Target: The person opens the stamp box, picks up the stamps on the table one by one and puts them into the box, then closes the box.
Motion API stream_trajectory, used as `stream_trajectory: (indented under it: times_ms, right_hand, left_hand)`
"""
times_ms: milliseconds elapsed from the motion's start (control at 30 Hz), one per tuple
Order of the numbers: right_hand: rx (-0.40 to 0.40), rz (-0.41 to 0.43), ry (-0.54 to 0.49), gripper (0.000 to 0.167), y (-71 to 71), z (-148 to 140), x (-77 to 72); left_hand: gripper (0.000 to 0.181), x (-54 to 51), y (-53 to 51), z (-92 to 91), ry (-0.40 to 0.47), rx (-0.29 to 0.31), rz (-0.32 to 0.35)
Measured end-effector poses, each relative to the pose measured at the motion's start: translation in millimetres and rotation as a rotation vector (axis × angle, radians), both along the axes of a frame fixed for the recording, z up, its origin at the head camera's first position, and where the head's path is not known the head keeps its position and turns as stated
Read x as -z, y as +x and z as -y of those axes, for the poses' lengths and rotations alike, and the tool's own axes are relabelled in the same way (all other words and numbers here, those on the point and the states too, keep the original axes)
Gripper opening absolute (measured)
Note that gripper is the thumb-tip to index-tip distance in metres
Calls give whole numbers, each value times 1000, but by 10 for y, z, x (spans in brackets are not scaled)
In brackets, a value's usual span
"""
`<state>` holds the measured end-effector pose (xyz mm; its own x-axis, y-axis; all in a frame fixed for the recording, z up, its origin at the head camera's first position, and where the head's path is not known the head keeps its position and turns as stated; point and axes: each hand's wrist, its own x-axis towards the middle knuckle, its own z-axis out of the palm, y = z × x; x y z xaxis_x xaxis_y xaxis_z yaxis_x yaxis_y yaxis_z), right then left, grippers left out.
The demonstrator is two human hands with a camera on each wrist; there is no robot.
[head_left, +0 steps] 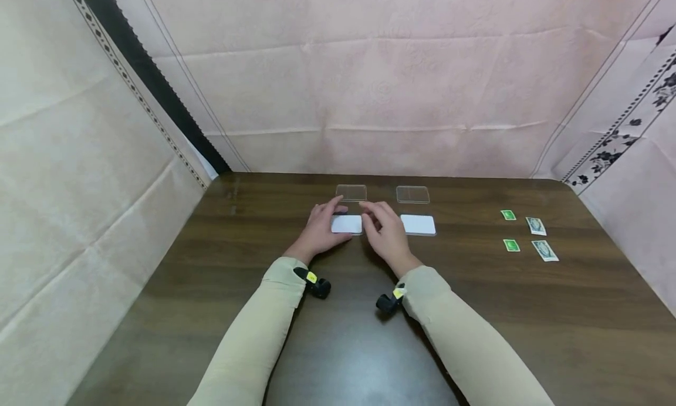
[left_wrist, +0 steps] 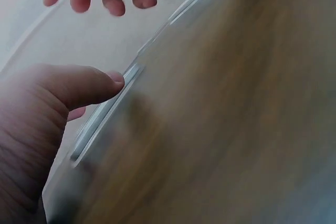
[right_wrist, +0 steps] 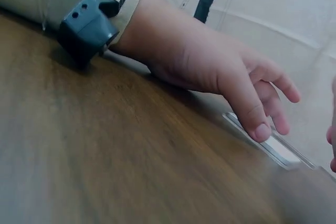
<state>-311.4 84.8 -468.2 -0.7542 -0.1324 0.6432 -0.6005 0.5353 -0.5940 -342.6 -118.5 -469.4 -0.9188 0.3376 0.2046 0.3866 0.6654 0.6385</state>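
A small clear plastic case with a flat white top surface (head_left: 346,224) lies on the table. My left hand (head_left: 320,225) holds it, thumb along the near long edge and fingertips by the far edge. In the left wrist view the left thumb (left_wrist: 100,85) touches the case's rim. At the right end of the case is my right hand (head_left: 387,232), its fingers loosely bent with nothing seen between them. Just right of that hand lies a second white-topped case (head_left: 418,225). Behind the cases lie two clear plastic rectangles, one left (head_left: 351,192) and one right (head_left: 412,194).
Toward the table's right side lie two small green cards (head_left: 509,215) and two larger pale-blue printed cards (head_left: 544,250). Pale cloth sheets (head_left: 369,101) hang behind the brown wooden table (head_left: 222,312). Each wrist wears a black camera (head_left: 319,287).
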Motion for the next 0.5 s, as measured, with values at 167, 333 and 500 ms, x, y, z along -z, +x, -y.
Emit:
stream_trajectory:
  times_ms: [167, 333, 500]
  right_hand:
    - [-22, -92, 74, 27, 155, -315, -11]
    - [13, -170, 98, 26, 269, -726, -13]
    - [91, -233, 99, 24, 356, -1142, -5]
  left_hand:
    - [94, -25, 46, -150, -15, 17, -25]
    - [95, -33, 85, -291, -86, 19, -51]
    - [95, -2, 95, -447, -122, 34, -103]
